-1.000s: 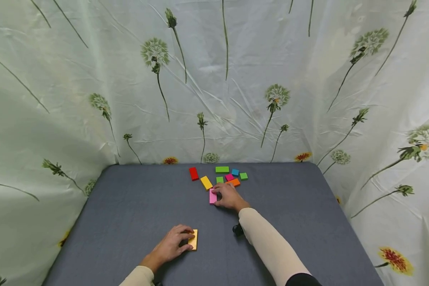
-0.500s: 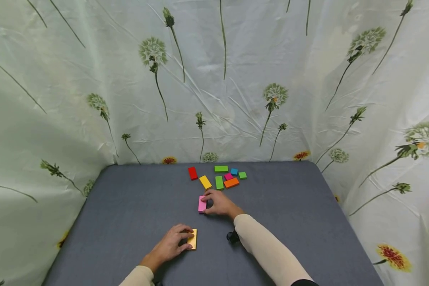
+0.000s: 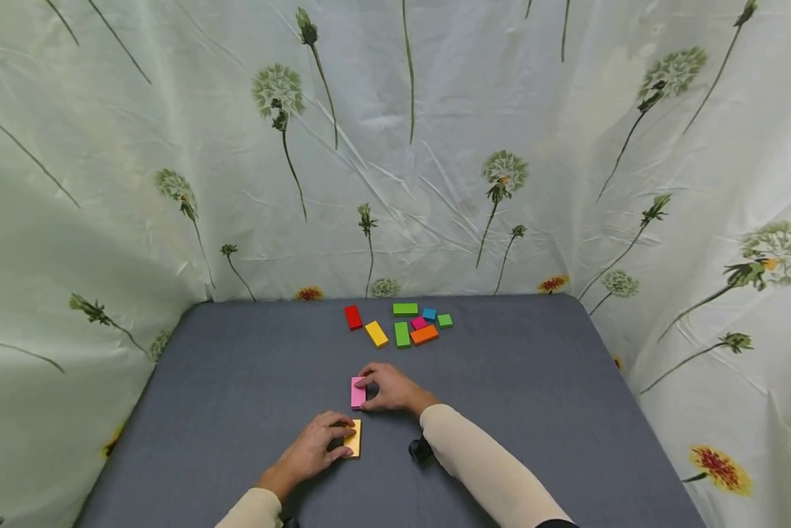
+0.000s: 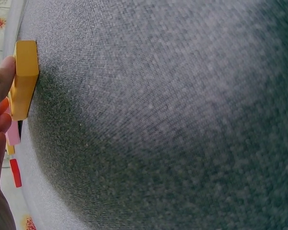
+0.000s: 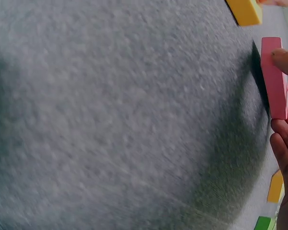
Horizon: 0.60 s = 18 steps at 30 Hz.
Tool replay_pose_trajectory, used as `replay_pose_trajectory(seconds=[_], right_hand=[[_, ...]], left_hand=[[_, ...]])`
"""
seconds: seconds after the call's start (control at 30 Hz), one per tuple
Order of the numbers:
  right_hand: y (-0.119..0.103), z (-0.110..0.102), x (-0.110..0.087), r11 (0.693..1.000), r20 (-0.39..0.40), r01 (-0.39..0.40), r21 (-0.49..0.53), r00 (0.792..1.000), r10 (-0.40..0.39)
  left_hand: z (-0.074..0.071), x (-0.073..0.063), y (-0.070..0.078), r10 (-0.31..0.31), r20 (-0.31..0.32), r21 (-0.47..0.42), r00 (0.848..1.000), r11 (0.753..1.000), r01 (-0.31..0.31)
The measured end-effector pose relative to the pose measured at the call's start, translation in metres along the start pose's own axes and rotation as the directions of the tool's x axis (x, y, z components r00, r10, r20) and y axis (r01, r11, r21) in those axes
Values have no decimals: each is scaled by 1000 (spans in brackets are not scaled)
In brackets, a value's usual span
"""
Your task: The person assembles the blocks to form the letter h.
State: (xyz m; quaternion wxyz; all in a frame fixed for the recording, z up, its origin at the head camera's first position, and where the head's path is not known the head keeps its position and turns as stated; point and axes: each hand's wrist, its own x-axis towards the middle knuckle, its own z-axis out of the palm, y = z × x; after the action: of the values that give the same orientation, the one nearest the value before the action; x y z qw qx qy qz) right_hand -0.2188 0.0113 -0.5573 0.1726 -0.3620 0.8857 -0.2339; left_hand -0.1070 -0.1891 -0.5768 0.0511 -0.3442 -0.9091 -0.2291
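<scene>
My left hand (image 3: 311,449) pinches a light-orange rectangular block (image 3: 353,440) by its two ends, thumb at the near end and fingers at the far one. In the left wrist view this block (image 4: 27,72) sits on the grey cloth. My right hand (image 3: 393,389) holds a pink rectangular block (image 3: 358,394) between thumb and fingers, just beyond the orange one. In the right wrist view the pink block (image 5: 273,79) is tilted, with a dark shadow along its lower side. A short gap separates the two blocks.
Farther back on the grey cloth-covered table (image 3: 250,367) lie a red block (image 3: 353,317), a yellow block (image 3: 377,334), an orange block (image 3: 424,335), a blue block (image 3: 429,314), a magenta block (image 3: 418,323) and several green ones (image 3: 402,335). A flowered curtain (image 3: 435,242) hangs behind the table.
My right hand has carried the pink block left and toward me, from the edge of the block cluster to close beyond the light-orange block. The left hand has stayed in place.
</scene>
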Motion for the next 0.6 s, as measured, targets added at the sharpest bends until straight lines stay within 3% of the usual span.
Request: replay_pose_trajectory(seconds=[0.43,0.6], right_hand=[[-3,5,-2,998,-4,45,39,999,-45],[-2,8,-3,997,-14,63,41,998,-63]], left_hand=[[1,1,-4,62,-55,13,997,998,-62],[1,-1,-2,36,-39,26,999,999,-35]])
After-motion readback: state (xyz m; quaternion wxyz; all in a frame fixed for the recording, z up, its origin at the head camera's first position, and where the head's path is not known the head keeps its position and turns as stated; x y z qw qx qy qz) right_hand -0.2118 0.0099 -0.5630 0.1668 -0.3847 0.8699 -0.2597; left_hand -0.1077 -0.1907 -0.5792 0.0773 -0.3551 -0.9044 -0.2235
